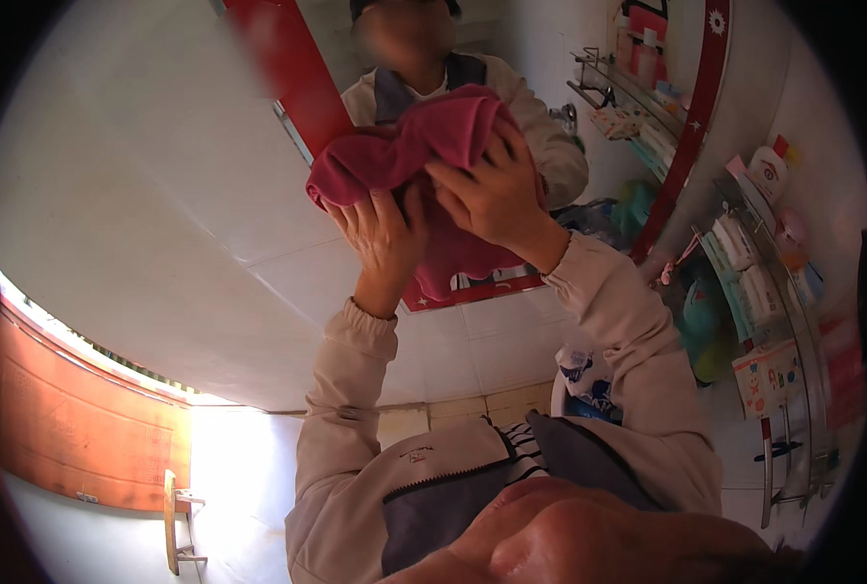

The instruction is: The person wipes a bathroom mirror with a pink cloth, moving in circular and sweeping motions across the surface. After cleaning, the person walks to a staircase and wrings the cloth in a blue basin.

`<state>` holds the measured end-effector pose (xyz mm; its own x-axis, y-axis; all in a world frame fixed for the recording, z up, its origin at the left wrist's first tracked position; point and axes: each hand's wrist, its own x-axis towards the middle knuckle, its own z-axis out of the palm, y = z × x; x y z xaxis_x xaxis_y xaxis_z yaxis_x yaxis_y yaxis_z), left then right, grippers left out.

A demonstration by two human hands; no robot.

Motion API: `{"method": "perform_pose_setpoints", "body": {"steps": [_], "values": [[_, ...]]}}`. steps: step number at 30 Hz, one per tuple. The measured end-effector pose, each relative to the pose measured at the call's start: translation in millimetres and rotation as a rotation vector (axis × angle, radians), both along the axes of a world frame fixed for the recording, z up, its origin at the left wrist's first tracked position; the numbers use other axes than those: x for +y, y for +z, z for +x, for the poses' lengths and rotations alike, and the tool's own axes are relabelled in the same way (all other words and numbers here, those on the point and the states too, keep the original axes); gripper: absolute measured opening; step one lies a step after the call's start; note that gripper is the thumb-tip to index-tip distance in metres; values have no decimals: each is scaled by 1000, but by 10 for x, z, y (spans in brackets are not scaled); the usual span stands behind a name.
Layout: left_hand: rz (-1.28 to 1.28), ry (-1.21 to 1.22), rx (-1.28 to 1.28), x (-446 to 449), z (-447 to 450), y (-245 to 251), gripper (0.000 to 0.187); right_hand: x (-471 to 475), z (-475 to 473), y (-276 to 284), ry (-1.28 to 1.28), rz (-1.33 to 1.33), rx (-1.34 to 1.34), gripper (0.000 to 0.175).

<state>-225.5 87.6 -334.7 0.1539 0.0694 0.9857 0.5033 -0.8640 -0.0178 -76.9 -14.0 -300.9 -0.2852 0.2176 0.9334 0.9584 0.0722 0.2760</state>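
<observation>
A dark red cloth point(404, 150) is bunched up in front of a red-framed wall mirror point(470, 293). My left hand point(381, 237) grips its lower left part, fingers pointing up into the folds. Higher and to the right, my right hand point(497, 191) has its fingers bent over the cloth's right side. Part of the cloth hangs down behind my hands, near the mirror's bottom edge. Whether it touches the glass I cannot tell. Behind the cloth, the mirror reflects a person in a light jacket.
To the right, a metal wall rack point(784, 292) holds a white bottle point(768, 171), tissue packs point(758, 296) and a patterned box point(765, 376). A bin with bags point(583, 376) stands below my right arm. An orange-brown door point(86, 416) and a wooden stool point(172, 522) are at left.
</observation>
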Motion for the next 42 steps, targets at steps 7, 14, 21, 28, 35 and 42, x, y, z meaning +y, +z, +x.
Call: {"method": "perform_pose_setpoints", "body": {"steps": [7, 14, 21, 28, 35, 42], "values": [[89, 11, -39, -37, 127, 136, 44, 41, 95, 193, -16, 17, -111, 34], [243, -257, 179, -555, 919, 483, 38, -592, 1307, -105, -402, 214, 163, 30], [482, -404, 390, -984, 1771, 728, 51, -1030, 2000, -123, -461, 378, 202, 37], [419, -287, 182, -713, 1467, 1114, 47, -698, 1640, 742, -492, 275, 29, 29], [379, 17, -76, -69, 462, 1523, 49, -103, 215, 1678, -136, 170, -180, 37], [404, 138, -162, 289, 137, 2008, 49, 243, -65, 2287, -79, 99, -309, 35]]}}
